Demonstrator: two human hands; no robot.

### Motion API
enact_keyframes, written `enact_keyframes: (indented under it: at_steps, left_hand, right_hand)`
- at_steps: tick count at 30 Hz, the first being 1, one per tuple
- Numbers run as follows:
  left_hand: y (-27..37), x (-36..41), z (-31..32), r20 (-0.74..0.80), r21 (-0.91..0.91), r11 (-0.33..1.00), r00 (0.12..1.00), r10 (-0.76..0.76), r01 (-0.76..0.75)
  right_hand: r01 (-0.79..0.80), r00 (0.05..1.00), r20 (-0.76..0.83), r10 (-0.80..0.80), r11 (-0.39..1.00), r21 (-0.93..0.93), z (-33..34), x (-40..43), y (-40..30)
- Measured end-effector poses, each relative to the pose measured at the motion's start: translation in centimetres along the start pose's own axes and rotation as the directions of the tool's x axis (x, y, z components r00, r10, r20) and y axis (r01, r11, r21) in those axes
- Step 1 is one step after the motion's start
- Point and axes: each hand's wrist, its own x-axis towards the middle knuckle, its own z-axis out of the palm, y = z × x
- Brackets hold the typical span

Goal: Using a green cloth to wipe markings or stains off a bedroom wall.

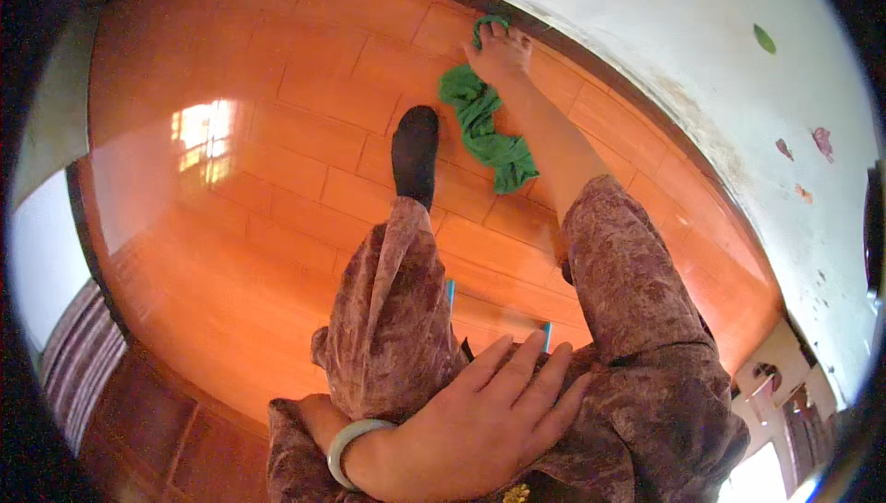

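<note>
My right hand [504, 54] reaches far forward to the floor and lies over the far end of a green cloth [488, 136]. A curled bit of the cloth shows past its fingertips, and the rest trails crumpled back towards me. The palm side is hidden. My left hand [477, 416] rests on my lap with its fingers apart and holds nothing. A pale bangle [338, 453] circles its wrist.
The orange tiled floor [291, 122] is shiny and reflects a window. A dark skirting [623, 77] edges the white wall [727, 88], which bears butterfly decals. My dark-covered foot [415, 150] stands left of the cloth. Blue edges [547, 337] show between my legs.
</note>
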Motion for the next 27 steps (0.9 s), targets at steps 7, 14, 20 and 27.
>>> enact_keyframes:
  at_steps: [7,14,20,27]
  left_hand:
    - [-0.7,-1.0,0.2,-0.056,-0.012,0.996,0.995,0.087,-0.088]
    - [-0.9,-1.2,0.7,-0.073,-0.047,0.994,0.993,0.091,-0.095]
    - [-0.4,-0.8,0.1,-0.034,-0.015,0.992,0.992,0.122,-0.123]
    - [-0.4,-1.2,0.7,-0.108,-0.019,0.996,0.99,0.089,-0.092]
  right_hand:
    - [-0.013,0.996,-0.084,0.009,0.998,-0.054,4.4,-4.5,6.7]
    - [-0.113,0.99,-0.079,0.117,0.992,0.056,1.0,0.3,0.0]
    - [0.03,0.98,-0.193,-0.036,0.999,-0.035,3.7,0.3,3.7]
    - [-0.137,0.985,-0.115,0.127,0.987,-0.083,4.8,-4.5,11.7]
